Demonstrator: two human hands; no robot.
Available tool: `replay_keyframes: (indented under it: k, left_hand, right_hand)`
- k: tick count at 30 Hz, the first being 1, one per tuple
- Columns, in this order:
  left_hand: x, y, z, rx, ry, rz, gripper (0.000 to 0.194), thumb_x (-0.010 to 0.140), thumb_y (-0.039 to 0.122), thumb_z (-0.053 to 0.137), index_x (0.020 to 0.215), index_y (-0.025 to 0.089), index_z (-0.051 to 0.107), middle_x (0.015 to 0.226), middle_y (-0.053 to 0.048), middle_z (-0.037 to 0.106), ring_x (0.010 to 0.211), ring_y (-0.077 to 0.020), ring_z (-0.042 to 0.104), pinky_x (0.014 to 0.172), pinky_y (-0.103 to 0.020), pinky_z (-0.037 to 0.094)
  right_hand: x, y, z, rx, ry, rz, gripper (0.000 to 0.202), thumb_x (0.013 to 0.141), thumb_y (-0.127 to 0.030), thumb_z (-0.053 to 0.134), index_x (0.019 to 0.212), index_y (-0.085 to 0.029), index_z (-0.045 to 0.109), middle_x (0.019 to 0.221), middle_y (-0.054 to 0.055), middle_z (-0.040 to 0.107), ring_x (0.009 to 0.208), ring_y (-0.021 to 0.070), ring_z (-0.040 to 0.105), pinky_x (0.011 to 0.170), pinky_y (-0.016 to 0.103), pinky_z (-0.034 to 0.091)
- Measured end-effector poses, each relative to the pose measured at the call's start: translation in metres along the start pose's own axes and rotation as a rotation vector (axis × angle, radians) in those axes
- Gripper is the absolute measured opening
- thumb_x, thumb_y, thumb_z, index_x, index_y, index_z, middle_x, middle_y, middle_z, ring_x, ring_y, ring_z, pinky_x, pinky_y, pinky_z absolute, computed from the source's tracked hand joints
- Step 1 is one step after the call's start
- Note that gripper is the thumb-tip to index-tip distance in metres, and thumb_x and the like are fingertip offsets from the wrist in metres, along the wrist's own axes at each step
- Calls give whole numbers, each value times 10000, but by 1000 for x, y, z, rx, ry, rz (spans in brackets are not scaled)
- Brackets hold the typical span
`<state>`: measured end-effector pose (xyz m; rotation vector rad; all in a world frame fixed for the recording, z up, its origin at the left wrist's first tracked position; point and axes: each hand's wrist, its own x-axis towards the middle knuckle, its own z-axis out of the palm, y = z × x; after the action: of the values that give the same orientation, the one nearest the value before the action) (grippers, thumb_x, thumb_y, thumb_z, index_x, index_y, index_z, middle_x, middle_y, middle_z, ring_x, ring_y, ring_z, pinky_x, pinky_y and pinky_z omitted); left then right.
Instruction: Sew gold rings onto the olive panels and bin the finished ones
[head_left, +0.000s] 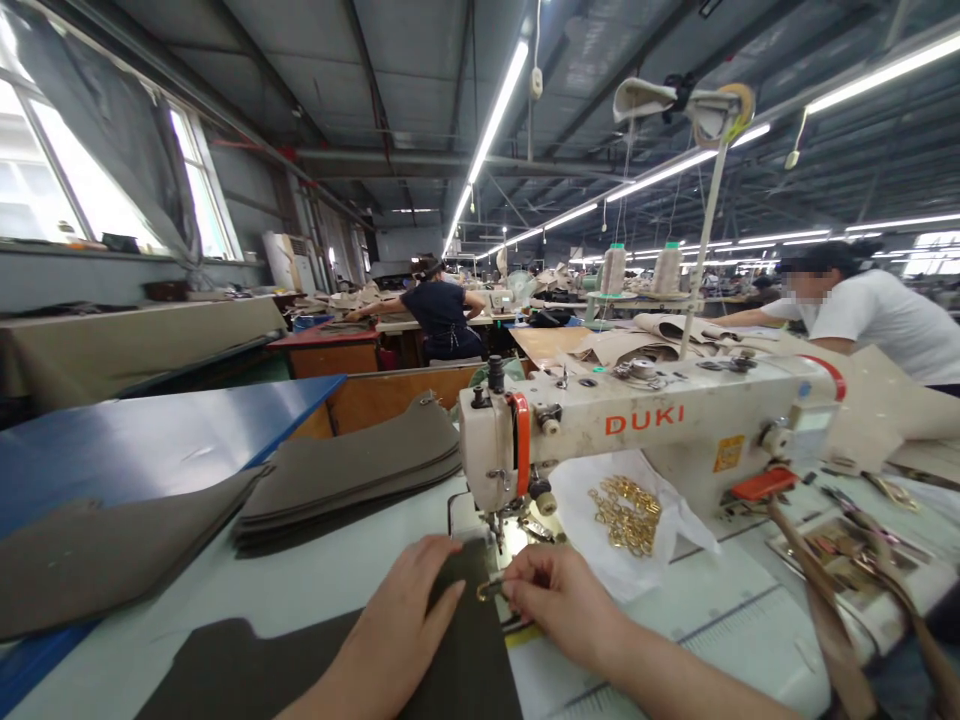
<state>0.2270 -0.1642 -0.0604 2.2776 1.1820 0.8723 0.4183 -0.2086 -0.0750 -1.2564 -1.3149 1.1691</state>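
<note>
A dark olive fabric panel (469, 650) lies on the sewing table, its far edge close to the needle of a white sewing machine (577, 425). My left hand (401, 620) rests on the panel with thumb and fingers apart, holding nothing. Just right of the panel, my right hand (555, 600) pinches a small dark tab with a gold-coloured ring (487, 590) at its left end. The ring is over the panel's right part, in front of the presser foot. Behind my right hand, many gold clasps (628, 515) lie on a white sheet (675, 530).
Stacked dark panels (352, 470) and another dark panel pile (112, 550) lie at the left, beside a blue board (187, 430). At the right are a parts tray (847, 570) and hanging straps (821, 600). One person (442, 310) works ahead; another (885, 310) leans in at the right.
</note>
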Motion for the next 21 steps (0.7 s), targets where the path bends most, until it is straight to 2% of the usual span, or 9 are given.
replay_keyframes:
  k: [2,5,8,11,15,18,21]
  left_hand:
    - [-8,-9,7,166,34,119,304,805,284,502,1078,214,619,1136,-99,652,1096,-279,586,988,-465,449]
    - [-20,-18,19,289,51,243,324,845,277,476,1144,212,582,1140,-97,651,1081,-264,602,959,-438,493]
    - [-23,-19,23,309,78,299,322,855,289,482,1158,211,561,1116,-95,657,1049,-260,621,938,-426,515]
    - [-21,-17,20,287,81,310,295,847,280,503,1130,230,567,1082,-80,667,1015,-254,636,921,-408,528]
    - [-15,-7,14,277,51,351,232,836,255,526,1056,236,598,1028,-69,676,969,-242,643,882,-370,541]
    - [-8,0,16,293,24,416,161,848,209,485,911,216,633,899,-60,679,855,-226,652,782,-357,562]
    - [0,6,22,332,22,458,247,858,142,398,748,192,614,749,-50,647,729,-212,637,670,-354,559]
  right_hand:
    - [3,-3,0,-8,3,43,36,672,-154,580,639,-166,587,533,-50,534,468,77,442,485,204,341]
    - [7,-11,2,-40,-6,115,82,645,-107,565,607,-175,590,503,-57,547,420,75,442,459,205,353]
    - [14,-20,4,-78,-20,204,144,626,-73,551,545,-189,576,454,-67,540,369,76,444,424,204,356]
    - [20,-28,6,-123,-32,275,205,619,-47,552,478,-196,553,402,-73,520,335,75,445,393,195,353]
    - [26,-36,8,-182,-55,332,268,630,-35,552,419,-196,518,351,-77,490,296,65,425,349,173,338]
    - [31,-38,8,-215,-101,370,280,632,-16,542,412,-186,511,349,-75,499,290,65,436,344,163,371]
    - [36,-38,7,-247,-146,412,282,636,-8,535,414,-176,493,350,-70,509,290,75,456,350,168,407]
